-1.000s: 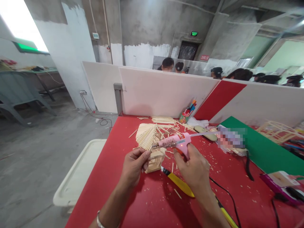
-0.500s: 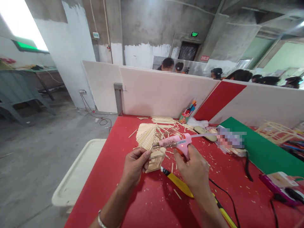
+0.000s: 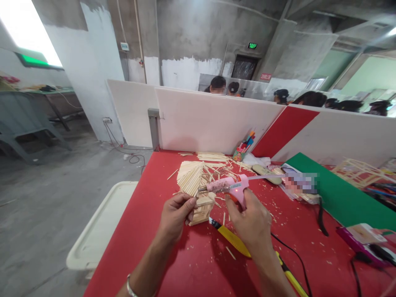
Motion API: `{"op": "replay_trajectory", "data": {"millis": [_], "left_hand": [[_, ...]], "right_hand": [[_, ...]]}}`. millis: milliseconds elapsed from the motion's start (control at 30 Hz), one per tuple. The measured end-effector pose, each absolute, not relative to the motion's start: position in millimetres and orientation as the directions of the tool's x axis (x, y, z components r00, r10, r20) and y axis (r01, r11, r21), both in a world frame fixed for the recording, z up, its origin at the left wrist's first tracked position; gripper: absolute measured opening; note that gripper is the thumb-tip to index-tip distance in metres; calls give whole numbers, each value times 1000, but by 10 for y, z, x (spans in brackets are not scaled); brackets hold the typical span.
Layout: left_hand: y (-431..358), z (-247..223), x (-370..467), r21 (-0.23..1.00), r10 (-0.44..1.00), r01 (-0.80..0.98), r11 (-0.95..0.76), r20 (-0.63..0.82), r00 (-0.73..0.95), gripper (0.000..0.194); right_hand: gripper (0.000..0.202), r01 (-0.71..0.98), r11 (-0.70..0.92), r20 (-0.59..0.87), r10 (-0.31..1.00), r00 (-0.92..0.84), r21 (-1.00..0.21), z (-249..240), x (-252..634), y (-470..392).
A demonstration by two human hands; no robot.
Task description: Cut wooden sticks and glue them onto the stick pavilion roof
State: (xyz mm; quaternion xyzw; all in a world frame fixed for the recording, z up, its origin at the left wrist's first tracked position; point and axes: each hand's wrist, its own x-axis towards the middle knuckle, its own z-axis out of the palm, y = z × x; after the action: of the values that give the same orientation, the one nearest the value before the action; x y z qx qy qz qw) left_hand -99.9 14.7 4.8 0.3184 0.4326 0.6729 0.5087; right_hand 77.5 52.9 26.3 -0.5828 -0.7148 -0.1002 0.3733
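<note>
My right hand (image 3: 252, 216) is wrapped round the handle of a pink glue gun (image 3: 227, 184), a clear glue stick poking out of its back. The gun's metal nozzle points left, close to the fingertips of my left hand (image 3: 179, 210). That hand is pinched on a thin wooden stick, mostly hidden by the fingers. Just behind the fingers stands a small model house (image 3: 190, 175) built of wooden sticks, with a slanted stick roof and an open frame below. A yellow utility knife (image 3: 232, 238) lies beneath my right hand.
Loose sticks (image 3: 213, 156) and a pen cup (image 3: 239, 153) are at the back of the red table (image 3: 136, 235). A green board (image 3: 337, 198), a phone (image 3: 298, 181) and a power strip (image 3: 361, 247) lie right. Behind the white partition (image 3: 210, 119), people's heads show.
</note>
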Motion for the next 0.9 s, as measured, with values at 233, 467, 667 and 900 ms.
{"op": "replay_trajectory", "data": {"millis": [233, 467, 667, 900], "left_hand": [[185, 61, -990, 897, 958, -437, -61, -70, -278, 36], [190, 75, -990, 901, 958, -431, -39, -89, -271, 37], [193, 59, -980, 929, 963, -361, -76, -25, -268, 36], [196, 107, -957, 939, 966, -336, -72, -18, -258, 36]], "right_hand": [[26, 905, 297, 649, 760, -31, -304, 266, 761, 536], [28, 902, 292, 632, 775, -28, -318, 268, 766, 533], [28, 907, 283, 628, 777, -26, -311, 275, 763, 541], [30, 910, 267, 620, 785, -14, -317, 284, 759, 549]]}}
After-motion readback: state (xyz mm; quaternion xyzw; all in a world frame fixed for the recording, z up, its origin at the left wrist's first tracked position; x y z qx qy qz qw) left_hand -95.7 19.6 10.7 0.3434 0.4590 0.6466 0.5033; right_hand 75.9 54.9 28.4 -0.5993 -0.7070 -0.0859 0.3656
